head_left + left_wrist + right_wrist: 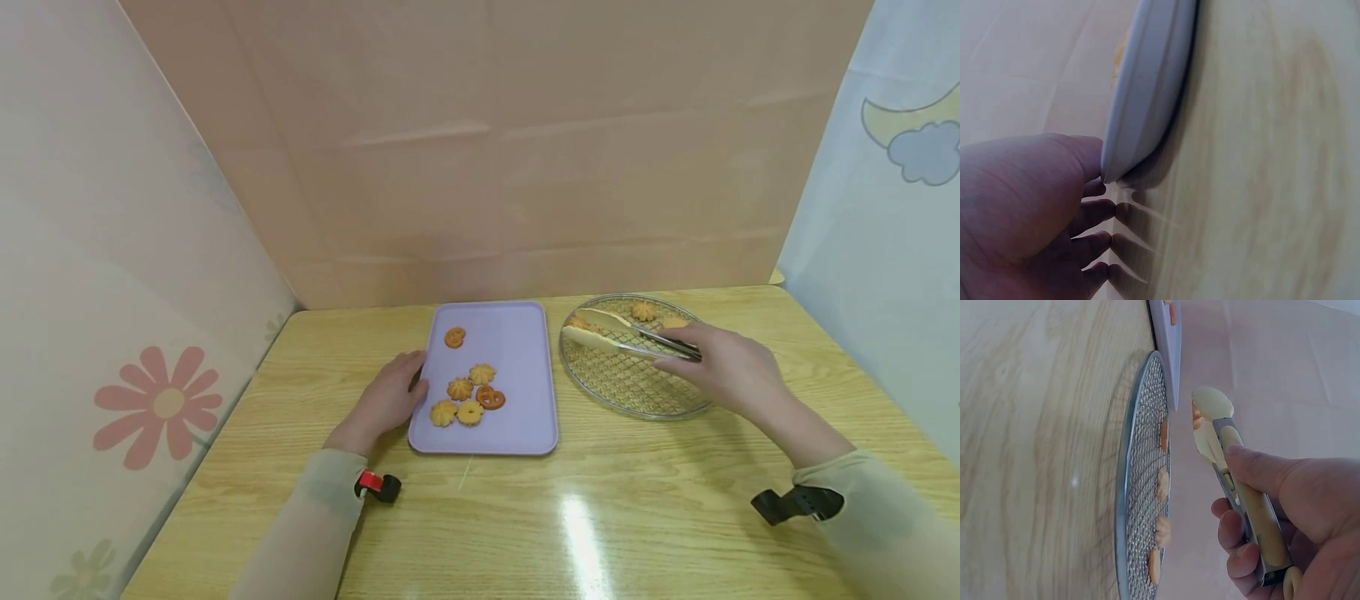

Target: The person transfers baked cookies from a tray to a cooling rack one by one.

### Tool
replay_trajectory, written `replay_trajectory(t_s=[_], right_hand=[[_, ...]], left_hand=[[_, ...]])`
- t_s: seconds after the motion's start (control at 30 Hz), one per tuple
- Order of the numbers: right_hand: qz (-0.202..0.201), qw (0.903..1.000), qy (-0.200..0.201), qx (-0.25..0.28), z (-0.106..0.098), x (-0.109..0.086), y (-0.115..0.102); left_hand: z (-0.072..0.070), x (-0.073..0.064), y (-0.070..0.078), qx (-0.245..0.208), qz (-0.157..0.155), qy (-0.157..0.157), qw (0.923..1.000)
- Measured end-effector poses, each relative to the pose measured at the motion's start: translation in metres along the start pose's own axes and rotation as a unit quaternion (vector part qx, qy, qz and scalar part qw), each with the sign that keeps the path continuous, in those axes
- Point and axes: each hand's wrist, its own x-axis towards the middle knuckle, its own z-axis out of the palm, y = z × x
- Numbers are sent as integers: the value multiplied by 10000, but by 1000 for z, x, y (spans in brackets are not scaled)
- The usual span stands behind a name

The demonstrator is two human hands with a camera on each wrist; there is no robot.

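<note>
My left hand [386, 396] rests at the left edge of a lilac rectangular tray [525, 350]. In the left wrist view the thumb touches the tray's rim, with the other fingertips on the table. On the tray lie flower-shaped cookies [482, 374], a ring-shaped cookie [470, 413] and pretzels [491, 398]. My right hand [735, 367] grips metal tongs [592, 339] with cream-coloured tips. Between those tips a cookie [1197, 417] shows, partly hidden. Below the tongs is a round wire mesh rack [645, 387] with several cookies [1163, 531].
The wooden table [480, 525] carries the tray and, to its right, the rack. A beige backdrop [487, 167] stands behind, and patterned panels [60, 250] rise at both sides. Each wrist wears a black strap-mounted device [798, 505].
</note>
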Motion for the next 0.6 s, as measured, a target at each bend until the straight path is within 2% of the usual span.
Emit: replay_trajectory(t_s=[0.6], right_hand=[[-79, 9998, -191, -20, 5, -18, 12]], left_hand=[[0, 2, -2, 32, 40, 2, 10000]])
